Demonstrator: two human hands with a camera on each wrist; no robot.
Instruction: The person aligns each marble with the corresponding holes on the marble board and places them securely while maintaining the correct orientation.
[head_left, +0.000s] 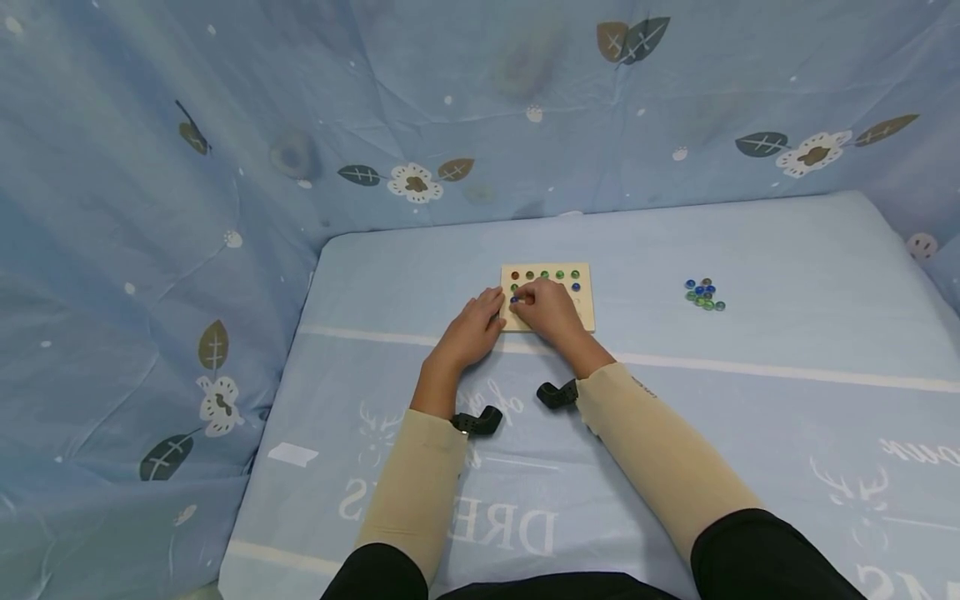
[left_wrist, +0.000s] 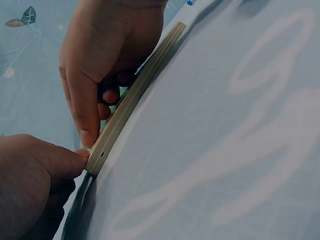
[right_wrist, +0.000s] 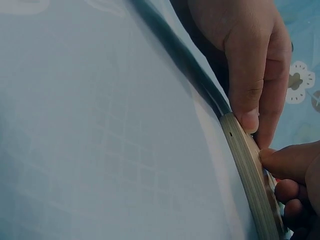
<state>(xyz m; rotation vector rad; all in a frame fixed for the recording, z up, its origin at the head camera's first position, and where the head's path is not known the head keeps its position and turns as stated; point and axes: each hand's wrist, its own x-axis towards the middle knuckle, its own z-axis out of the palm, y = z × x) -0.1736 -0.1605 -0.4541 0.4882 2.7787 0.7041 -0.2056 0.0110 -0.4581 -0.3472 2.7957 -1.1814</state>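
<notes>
the right hand [head_left: 551, 310] seems to pinch a blue marble [head_left: 514, 300] between thumb and forefinger, down at the surface of the wooden board [head_left: 587, 318]. the left hand [head_left: 472, 329] lies along the board's left side, its fingers nearly straight and its thumb touching the near corner.

the likeliest slip, i judge, is the blue marble: smooth, round and held by the very tips, it could squirt out sideways if the squeeze is uneven. the right fingers also sit just beside a seated green marble [head_left: 514, 287], so a careless knuckle might knock it loose. if the left fingers eased off, a push from the right ones could slide or tip the board and unseat several at once. the loose marbles [head_left: 701, 291], well to the right of the right fingers, have no visible rim around them and could roll if the counter [head_left: 787, 275] were jolted.

counted: one board, two hands, one marble at the fingertips. beyond the right fingers, the far row holds five: one reddish-brown [head_left: 515, 275], four green [head_left: 559, 275]. the next row shows two, the green one and a second blue one [head_left: 576, 287]; the right hand hides the middle. the loose cluster numbers roughly ten, too tightly bunched for certainty.
</notes>
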